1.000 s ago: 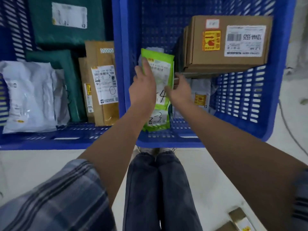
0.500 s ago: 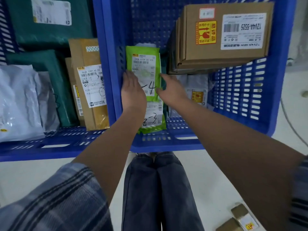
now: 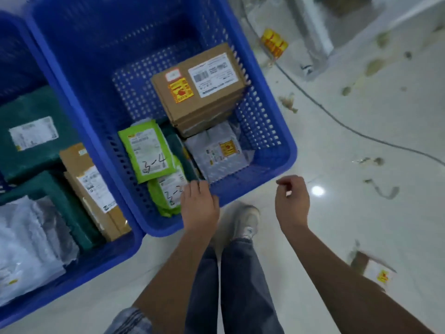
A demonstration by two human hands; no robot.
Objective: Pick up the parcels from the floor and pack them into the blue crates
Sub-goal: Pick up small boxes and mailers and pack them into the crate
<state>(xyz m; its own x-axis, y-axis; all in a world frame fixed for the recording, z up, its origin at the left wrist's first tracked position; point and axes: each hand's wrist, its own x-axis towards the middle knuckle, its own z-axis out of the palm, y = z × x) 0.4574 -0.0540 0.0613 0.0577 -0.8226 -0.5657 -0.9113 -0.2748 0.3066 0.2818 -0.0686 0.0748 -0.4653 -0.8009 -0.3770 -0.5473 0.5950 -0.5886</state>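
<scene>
The right blue crate [image 3: 277, 131] holds a bright green parcel marked 3-4 [image 3: 147, 150], a second green parcel [image 3: 166, 194] below it, a brown cardboard box [image 3: 199, 88] and a grey mailer [image 3: 216, 150]. My left hand [image 3: 198, 206] hovers over the crate's near rim, fingers relaxed, holding nothing. Over the white floor to the right of the crate hangs my right hand [image 3: 291, 198], loosely curled and empty. The left blue crate [image 3: 101, 256] is packed with dark green mailers [image 3: 31, 131], brown packages [image 3: 94, 189] and a white bag [image 3: 26, 242].
A small parcel with a yellow sticker [image 3: 375, 271] lies on the floor at the lower right, blurred. A dark cable [image 3: 337, 121] runs across the floor past the crate. A yellow item [image 3: 274, 43] sits near white furniture at the top right. My legs and shoe [image 3: 243, 225] stand below the crate.
Both hands let go of the green parcel and drew back out of the crate; it now lies flat inside. The view swung right, showing more floor.
</scene>
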